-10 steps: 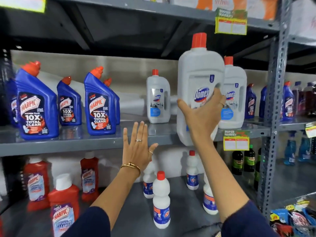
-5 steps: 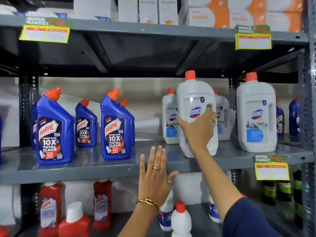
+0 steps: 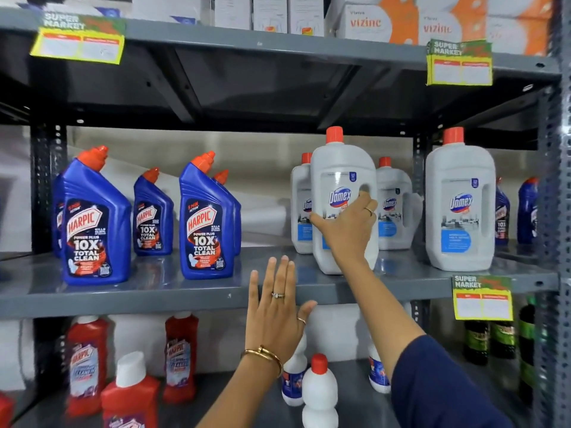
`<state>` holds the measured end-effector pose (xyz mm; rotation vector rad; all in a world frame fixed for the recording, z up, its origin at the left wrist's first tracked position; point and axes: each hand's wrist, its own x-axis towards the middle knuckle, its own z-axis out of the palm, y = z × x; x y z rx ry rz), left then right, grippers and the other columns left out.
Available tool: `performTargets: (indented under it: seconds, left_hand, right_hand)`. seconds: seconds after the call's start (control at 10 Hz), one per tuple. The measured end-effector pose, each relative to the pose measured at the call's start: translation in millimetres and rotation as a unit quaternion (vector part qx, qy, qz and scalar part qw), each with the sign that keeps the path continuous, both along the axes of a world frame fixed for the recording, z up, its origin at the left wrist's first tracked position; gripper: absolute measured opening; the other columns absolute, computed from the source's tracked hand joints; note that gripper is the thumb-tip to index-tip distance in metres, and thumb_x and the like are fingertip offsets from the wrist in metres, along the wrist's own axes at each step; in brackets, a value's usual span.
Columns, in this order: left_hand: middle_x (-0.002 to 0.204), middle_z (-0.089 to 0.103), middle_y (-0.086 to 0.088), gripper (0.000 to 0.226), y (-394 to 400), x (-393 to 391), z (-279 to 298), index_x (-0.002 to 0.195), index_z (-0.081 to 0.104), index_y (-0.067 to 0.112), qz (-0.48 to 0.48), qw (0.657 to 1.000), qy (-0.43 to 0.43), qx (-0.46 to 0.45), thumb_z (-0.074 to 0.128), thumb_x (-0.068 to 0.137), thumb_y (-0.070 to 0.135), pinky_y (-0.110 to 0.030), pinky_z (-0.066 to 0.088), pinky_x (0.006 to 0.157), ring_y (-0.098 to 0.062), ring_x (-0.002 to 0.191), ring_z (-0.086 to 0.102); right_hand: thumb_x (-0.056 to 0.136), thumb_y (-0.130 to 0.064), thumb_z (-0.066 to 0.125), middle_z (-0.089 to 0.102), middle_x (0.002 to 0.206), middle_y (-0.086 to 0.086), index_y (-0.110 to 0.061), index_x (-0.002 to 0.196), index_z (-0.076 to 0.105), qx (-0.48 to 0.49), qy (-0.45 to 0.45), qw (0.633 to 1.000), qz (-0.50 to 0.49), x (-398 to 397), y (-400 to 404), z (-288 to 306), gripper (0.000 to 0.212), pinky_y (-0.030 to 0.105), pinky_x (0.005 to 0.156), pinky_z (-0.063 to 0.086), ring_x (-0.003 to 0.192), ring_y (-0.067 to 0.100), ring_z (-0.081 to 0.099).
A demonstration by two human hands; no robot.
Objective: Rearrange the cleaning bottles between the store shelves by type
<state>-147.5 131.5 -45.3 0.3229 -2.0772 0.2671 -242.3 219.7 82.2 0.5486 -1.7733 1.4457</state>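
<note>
My right hand (image 3: 347, 225) grips a large white Domex bottle (image 3: 341, 168) with a red cap, which stands on the grey middle shelf (image 3: 191, 288). Two smaller Domex bottles (image 3: 394, 205) stand just behind it, and another large Domex bottle (image 3: 460, 202) stands to its right. Several blue Harpic bottles (image 3: 207, 217) with orange caps fill the shelf's left half. My left hand (image 3: 276, 313) is open, fingers spread, held in front of the shelf's front edge and holding nothing.
Red Harpic bottles (image 3: 88, 362) and small white bottles (image 3: 319, 393) stand on the lower shelf. Boxes (image 3: 364, 23) fill the top shelf. Yellow price tags (image 3: 482, 299) hang from the shelf edges. A perforated upright post (image 3: 550, 211) bounds the right side, with blue bottles beyond it.
The large Domex bottle in my right hand has come down from the air onto the middle shelf, in front of the smaller Domex bottles. My left hand stays open below.
</note>
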Motion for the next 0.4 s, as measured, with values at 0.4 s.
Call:
performTargets:
  seconds: [0.4]
  left_hand:
    - [0.136,0.046,-0.021,0.066,-21,26,20,0.128,0.043,-0.002,0.028,0.998,0.056,-0.01,0.031,0.084,0.045,-0.053,0.008,0.105,-0.035,0.129,0.036]
  right_hand:
    - [0.076,-0.015,0.065,0.04,0.133,0.024,-0.002,0.132,0.031,0.166,0.092,0.982,-0.003,21,31,-35,0.066,0.048,0.099,0.04,0.119,0.04,0.04]
